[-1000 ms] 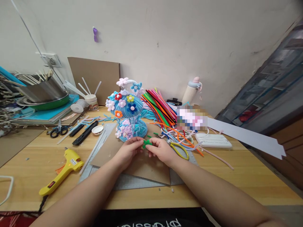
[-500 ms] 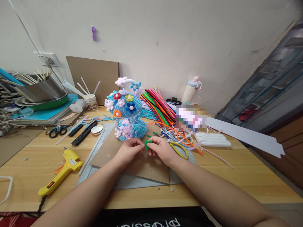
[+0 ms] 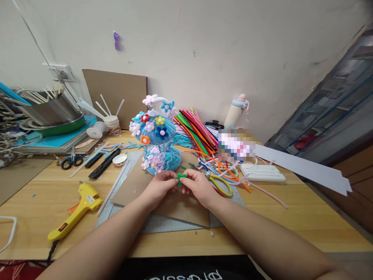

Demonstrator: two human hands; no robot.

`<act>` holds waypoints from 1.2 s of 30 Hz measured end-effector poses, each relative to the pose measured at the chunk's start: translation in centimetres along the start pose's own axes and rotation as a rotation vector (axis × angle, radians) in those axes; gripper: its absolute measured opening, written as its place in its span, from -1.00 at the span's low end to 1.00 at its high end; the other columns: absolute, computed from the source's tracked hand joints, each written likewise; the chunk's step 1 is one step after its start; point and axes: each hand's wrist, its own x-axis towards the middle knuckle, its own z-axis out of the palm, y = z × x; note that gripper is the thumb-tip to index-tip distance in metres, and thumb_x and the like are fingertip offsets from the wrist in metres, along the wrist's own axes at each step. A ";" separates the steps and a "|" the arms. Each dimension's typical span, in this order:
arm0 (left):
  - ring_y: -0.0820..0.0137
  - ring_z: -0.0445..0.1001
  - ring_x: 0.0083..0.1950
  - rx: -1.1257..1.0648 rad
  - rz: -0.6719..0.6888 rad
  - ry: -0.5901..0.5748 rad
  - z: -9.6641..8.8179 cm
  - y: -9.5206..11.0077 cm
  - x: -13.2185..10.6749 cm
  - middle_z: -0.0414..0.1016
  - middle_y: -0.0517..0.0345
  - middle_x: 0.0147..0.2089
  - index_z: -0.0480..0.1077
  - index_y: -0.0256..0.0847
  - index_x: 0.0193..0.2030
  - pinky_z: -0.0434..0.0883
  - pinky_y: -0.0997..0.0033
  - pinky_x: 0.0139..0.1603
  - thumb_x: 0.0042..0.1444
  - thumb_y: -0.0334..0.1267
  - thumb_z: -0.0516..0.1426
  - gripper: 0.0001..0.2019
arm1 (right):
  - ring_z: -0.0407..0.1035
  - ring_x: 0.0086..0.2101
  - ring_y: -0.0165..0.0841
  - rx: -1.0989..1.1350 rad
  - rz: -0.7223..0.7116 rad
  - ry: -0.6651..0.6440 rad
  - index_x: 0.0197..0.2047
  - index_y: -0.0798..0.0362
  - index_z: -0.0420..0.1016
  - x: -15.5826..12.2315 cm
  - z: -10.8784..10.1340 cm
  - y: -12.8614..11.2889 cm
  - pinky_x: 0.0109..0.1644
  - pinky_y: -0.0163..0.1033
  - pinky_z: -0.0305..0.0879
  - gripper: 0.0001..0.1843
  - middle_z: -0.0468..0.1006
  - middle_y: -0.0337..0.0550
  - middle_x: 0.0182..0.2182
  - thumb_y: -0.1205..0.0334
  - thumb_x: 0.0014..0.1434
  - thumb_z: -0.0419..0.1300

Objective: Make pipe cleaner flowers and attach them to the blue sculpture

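- The left hand (image 3: 159,186) and the right hand (image 3: 198,186) meet over the middle of the wooden table (image 3: 291,217). The fingertips of both are pinched together on a small green twisted pipe-cleaner shape (image 3: 180,178).
- The green shape is held just above a brown cardboard sheet (image 3: 180,208), which lies on a grey cutting mat (image 3: 163,227).
- Just behind the hands stands a blue fuzzy mushroom-like sculpture studded with small coloured flowers (image 3: 159,144); it is close to the fingers, and I cannot tell whether it touches them.
- To the right of the right hand lies a yellow-handled cutting tool (image 3: 223,183) among loose pipe-cleaner offcuts. Behind it is a slanted bundle of many-coloured pipe cleaners (image 3: 196,132), and further right a flat white box (image 3: 262,173).
- To the left, well apart from the hands, are a yellow glue gun (image 3: 77,210), a black utility knife (image 3: 104,163) and black-handled scissors (image 3: 71,160).
- Nothing lies between the camera and the green shape; only the fingertips cover part of it.
- Compared with a second ago, both hands stay in almost the same place, still pinching the green shape. The left fingers now fold a little tighter over it, so less green shows. The tools around them have not moved.
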 end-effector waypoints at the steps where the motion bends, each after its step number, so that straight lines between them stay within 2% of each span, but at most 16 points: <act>1: 0.56 0.28 -0.54 -0.077 -0.026 -0.017 -0.1 -0.2 0.1 0.37 0.25 -0.55 0.34 -0.29 -0.44 0.20 0.56 -0.47 -0.11 -0.35 0.21 -0.89 | 0.23 -0.66 -0.51 -0.005 -0.008 -0.002 -0.49 0.06 0.28 0.0 0.1 0.0 -0.56 -0.39 0.09 -0.82 0.37 -0.36 -0.69 0.18 0.04 0.16; 5: 0.48 0.37 -0.48 -0.355 -0.129 -0.107 -0.1 -0.6 0.2 0.38 0.21 -0.55 0.32 -0.26 -0.41 0.28 0.48 -0.38 -0.10 -0.42 0.17 -0.91 | 0.25 -0.63 -0.50 -0.040 -0.060 0.001 -0.48 0.07 0.29 -0.1 0.2 0.1 -0.54 -0.38 0.13 -0.81 0.37 -0.35 -0.66 0.17 0.05 0.17; 8: 0.44 0.40 -0.46 -0.438 -0.185 -0.132 0.1 -0.6 0.1 0.39 0.18 -0.54 0.31 -0.26 -0.44 0.32 0.45 -0.34 -0.09 -0.46 0.13 -0.93 | 0.28 -0.60 -0.50 -0.051 -0.111 0.005 -0.48 0.07 0.29 0.0 0.3 0.4 -0.50 -0.37 0.20 -0.84 0.36 -0.34 -0.63 0.20 0.06 0.16; 11: 0.45 0.41 -0.45 -0.482 -0.229 -0.109 0.3 -0.4 0.0 0.39 0.16 -0.54 0.30 -0.28 -0.50 0.34 0.46 -0.34 -0.09 -0.50 0.10 -0.92 | 0.30 -0.58 -0.49 -0.062 -0.127 0.005 -0.47 0.07 0.30 -0.1 0.4 0.6 -0.48 -0.36 0.24 -0.87 0.37 -0.34 -0.60 0.23 0.06 0.15; 22: 0.39 0.44 -0.47 -0.438 -0.239 -0.148 0.2 0.0 -0.1 0.38 0.12 -0.57 0.25 -0.29 -0.62 0.36 0.46 -0.36 -0.18 -0.54 0.09 -0.86 | 0.28 -0.59 -0.49 -0.140 -0.111 -0.008 -0.49 0.08 0.31 -0.4 0.6 0.4 -0.48 -0.36 0.22 -0.89 0.36 -0.33 -0.61 0.29 0.05 0.13; 31: 0.41 0.46 -0.45 -0.453 -0.241 -0.143 -0.1 -0.5 0.1 0.41 0.10 -0.55 0.28 -0.30 -0.54 0.38 0.46 -0.31 -0.13 -0.55 0.12 -0.88 | 0.25 -0.65 -0.51 -0.048 -0.046 0.018 -0.51 0.07 0.30 -0.1 0.4 0.6 -0.54 -0.39 0.16 -0.83 0.38 -0.35 -0.67 0.20 0.02 0.18; 36: 0.39 0.47 -0.39 -0.413 -0.154 -0.194 0.1 -0.3 -0.1 0.45 0.08 -0.50 0.33 -0.31 -0.41 0.37 0.46 -0.32 -0.06 -0.46 0.17 -0.92 | 0.27 -0.65 -0.51 0.125 0.047 0.064 -0.50 0.07 0.27 0.2 0.4 0.3 -0.57 -0.41 0.11 -0.80 0.40 -0.35 -0.70 0.17 -0.01 0.20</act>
